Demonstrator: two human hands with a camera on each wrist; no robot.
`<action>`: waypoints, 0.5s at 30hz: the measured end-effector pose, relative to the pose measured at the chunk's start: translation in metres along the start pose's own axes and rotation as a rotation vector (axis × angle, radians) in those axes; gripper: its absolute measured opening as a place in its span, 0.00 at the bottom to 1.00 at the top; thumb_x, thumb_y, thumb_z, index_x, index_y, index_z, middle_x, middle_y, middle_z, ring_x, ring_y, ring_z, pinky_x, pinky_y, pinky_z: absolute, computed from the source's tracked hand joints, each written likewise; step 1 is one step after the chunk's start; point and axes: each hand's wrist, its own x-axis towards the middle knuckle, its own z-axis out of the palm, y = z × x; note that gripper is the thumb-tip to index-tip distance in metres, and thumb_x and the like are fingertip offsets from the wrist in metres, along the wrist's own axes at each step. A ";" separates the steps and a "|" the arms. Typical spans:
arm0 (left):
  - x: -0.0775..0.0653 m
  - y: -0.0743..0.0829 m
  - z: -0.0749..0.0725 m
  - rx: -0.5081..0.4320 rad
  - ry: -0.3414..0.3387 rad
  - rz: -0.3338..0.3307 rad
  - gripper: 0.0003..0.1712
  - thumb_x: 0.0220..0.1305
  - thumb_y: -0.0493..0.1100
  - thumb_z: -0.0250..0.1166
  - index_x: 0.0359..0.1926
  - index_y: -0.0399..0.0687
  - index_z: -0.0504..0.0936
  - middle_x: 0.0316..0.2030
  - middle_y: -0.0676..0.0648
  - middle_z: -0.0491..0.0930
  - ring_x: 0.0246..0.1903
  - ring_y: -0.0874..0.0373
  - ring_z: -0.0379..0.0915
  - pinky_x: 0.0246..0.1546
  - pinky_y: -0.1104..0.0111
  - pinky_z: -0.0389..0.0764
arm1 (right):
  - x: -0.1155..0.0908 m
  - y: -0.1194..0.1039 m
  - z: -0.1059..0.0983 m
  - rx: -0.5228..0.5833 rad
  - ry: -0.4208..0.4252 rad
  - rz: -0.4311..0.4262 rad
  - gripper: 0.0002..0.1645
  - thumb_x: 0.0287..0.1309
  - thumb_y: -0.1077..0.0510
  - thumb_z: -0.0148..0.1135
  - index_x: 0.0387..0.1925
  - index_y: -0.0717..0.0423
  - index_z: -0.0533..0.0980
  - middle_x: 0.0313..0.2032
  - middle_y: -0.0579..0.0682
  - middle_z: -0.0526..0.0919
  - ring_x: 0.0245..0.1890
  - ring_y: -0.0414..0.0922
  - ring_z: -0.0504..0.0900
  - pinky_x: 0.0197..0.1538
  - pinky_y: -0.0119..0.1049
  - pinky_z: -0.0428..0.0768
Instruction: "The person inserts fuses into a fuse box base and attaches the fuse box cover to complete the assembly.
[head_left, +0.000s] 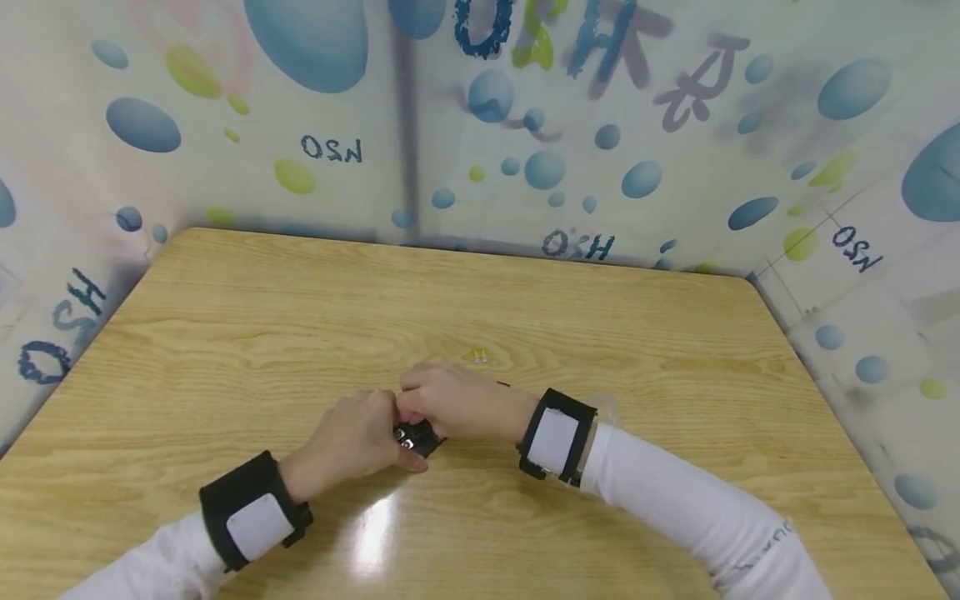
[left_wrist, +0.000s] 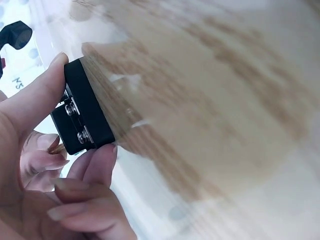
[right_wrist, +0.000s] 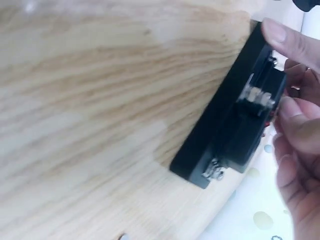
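Between the hands, low over the wooden table [head_left: 247,333], is a small black block [head_left: 418,435] with a raised black part and shiny metal screw terminals. My left hand [head_left: 352,437] grips it by its ends, as the left wrist view shows: the thumb is at one end and fingertips are at the other. My right hand [head_left: 457,400] reaches over the block's far side with bent fingers. In the right wrist view its thumb and fingertips close at a small red part [right_wrist: 270,120] beside the raised part. The right fingers mostly hide what they pinch.
Beyond the hands lies a small yellow-green piece [head_left: 480,356]. A small red item [head_left: 503,384] shows just behind the right wrist. Printed wall panels [head_left: 420,183] stand along the table's back and sides.
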 end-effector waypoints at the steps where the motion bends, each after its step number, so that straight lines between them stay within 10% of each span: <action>1: 0.000 0.000 0.000 -0.001 -0.002 -0.003 0.25 0.31 0.57 0.84 0.22 0.51 0.77 0.22 0.52 0.77 0.22 0.58 0.70 0.21 0.68 0.67 | 0.000 -0.001 0.000 0.012 0.003 0.013 0.10 0.47 0.67 0.69 0.26 0.49 0.79 0.29 0.43 0.75 0.34 0.38 0.72 0.42 0.29 0.72; 15: 0.001 0.000 0.000 -0.030 -0.005 0.017 0.24 0.32 0.56 0.84 0.19 0.54 0.77 0.22 0.54 0.77 0.22 0.60 0.69 0.22 0.68 0.66 | 0.005 -0.007 -0.006 0.068 -0.062 0.189 0.12 0.48 0.71 0.65 0.25 0.50 0.78 0.28 0.43 0.72 0.34 0.37 0.71 0.37 0.24 0.68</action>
